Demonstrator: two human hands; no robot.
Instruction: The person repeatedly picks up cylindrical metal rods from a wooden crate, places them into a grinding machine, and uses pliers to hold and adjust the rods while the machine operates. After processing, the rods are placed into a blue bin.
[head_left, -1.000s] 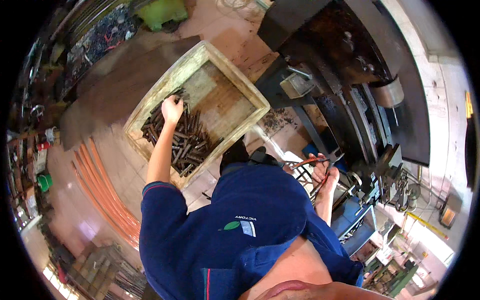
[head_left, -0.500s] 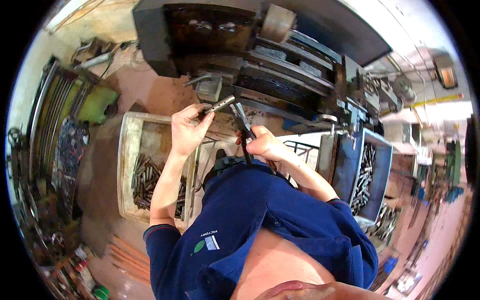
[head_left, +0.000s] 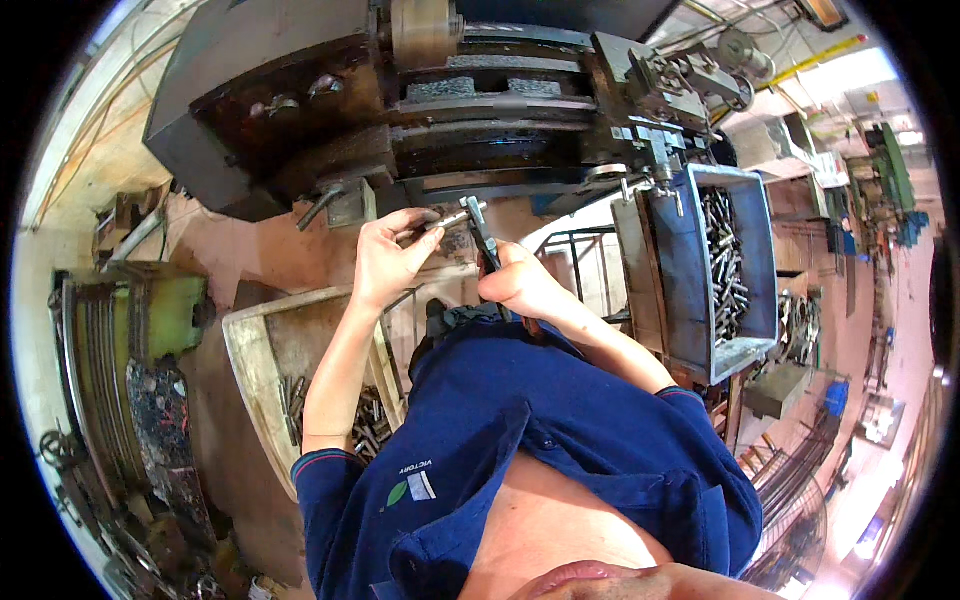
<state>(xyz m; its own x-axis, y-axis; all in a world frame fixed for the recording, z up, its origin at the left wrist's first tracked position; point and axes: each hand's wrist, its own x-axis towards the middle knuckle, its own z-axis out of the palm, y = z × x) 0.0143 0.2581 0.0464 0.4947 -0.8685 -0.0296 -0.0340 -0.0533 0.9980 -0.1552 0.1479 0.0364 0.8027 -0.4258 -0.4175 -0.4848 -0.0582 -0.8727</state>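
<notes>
Workshop floor, big dark machine (head_left: 400,110) filling 12 o'clock. Left hand (head_left: 385,262) is gripping a short metal rod (head_left: 447,218), fingers closed round it, just below the machine. Right hand (head_left: 520,285) is clamping a dark caliper (head_left: 482,232), its jaws meeting the rod's end. Wooden crate (head_left: 262,372) with more rods is sitting at 8 o'clock; blue bin (head_left: 685,290) of rods is standing at 3 o'clock.

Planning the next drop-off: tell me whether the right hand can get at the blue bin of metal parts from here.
Probably yes: the blue bin stands open-topped beside the right hand, nothing between, though that hand grips a dark tool.
</notes>
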